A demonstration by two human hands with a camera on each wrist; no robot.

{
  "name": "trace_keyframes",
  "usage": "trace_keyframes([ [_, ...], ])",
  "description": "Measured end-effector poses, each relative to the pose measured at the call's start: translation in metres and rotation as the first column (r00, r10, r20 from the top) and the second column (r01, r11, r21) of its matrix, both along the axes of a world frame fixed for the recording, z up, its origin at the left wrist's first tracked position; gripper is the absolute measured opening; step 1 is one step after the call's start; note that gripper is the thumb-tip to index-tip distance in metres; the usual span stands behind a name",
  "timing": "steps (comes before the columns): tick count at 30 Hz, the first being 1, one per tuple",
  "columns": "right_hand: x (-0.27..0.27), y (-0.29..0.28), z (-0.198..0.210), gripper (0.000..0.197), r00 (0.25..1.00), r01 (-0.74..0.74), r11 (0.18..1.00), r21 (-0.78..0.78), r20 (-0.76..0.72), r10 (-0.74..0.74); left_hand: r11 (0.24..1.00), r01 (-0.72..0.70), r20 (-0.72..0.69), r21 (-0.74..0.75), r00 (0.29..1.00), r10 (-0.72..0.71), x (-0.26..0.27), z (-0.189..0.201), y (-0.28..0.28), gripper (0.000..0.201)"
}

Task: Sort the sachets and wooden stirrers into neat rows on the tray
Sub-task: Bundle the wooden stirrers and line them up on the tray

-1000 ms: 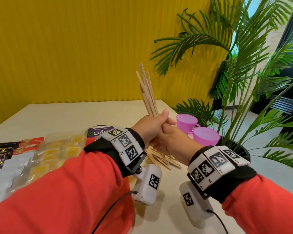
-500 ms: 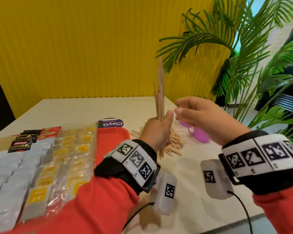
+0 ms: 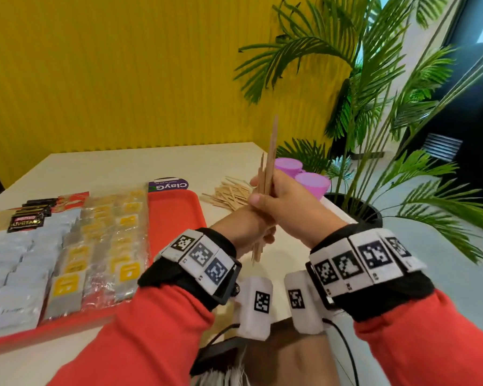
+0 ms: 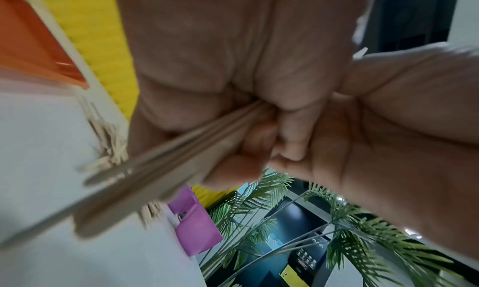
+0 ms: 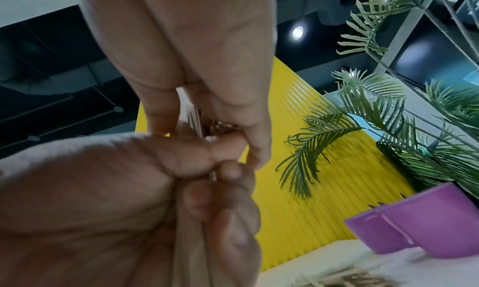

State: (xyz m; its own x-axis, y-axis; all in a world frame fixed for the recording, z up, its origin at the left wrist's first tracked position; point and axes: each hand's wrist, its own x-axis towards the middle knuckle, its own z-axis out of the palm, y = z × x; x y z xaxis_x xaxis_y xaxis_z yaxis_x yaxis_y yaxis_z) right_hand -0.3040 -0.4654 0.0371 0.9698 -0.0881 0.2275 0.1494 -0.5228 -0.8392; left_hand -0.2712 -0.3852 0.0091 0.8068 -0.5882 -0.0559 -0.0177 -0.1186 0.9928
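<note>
A bundle of wooden stirrers (image 3: 268,162) stands upright above the table's near right part, held by both hands. My left hand (image 3: 262,235) grips its lower end, with the tips poking out below. Just above, my right hand (image 3: 265,190) curls round the middle of the bundle. In the left wrist view the stirrers (image 4: 155,168) run out of my fist towards the lower left. The right wrist view shows my thumb and fingers (image 5: 160,111) pinching the sticks above the left fist. A loose pile of stirrers (image 3: 229,193) lies on the table. Rows of sachets (image 3: 95,246) cover the red tray (image 3: 173,215).
Two pink cups (image 3: 313,185) stand at the table's right edge beside a potted palm (image 3: 374,112). A purple round label (image 3: 169,185) lies behind the tray. Black and red sachets (image 3: 31,215) sit at the tray's far left. A yellow wall backs the table.
Half a second ago my right hand hovered open, apart from the bundle. It has come back and now grips the stirrers above my left hand. The bundle sits lower and nearer to me.
</note>
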Motion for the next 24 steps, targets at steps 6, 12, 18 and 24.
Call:
trace_keyframes([
  [6,0.002,0.007,-0.020,0.020,0.998,0.066,0.989,0.136,-0.007,-0.065,0.992,0.119,-0.053,0.034,0.992,-0.117,-0.002,-0.005,0.008,0.030],
  [12,0.001,0.001,-0.032,0.026,0.994,0.104,0.936,0.336,0.007,-0.112,0.988,0.151,-0.180,0.044,0.974,-0.141,0.004,-0.009,0.021,0.043],
  [18,-0.006,-0.008,-0.032,0.021,0.989,0.080,0.976,0.203,0.103,-0.103,0.995,0.060,-0.124,-0.075,0.990,-0.069,0.011,0.003,0.029,0.049],
  [24,-0.004,0.003,-0.045,0.031,0.997,0.012,0.967,0.255,0.075,-0.032,0.932,0.076,0.068,-0.355,0.996,-0.055,0.004,0.026,0.030,0.044],
])
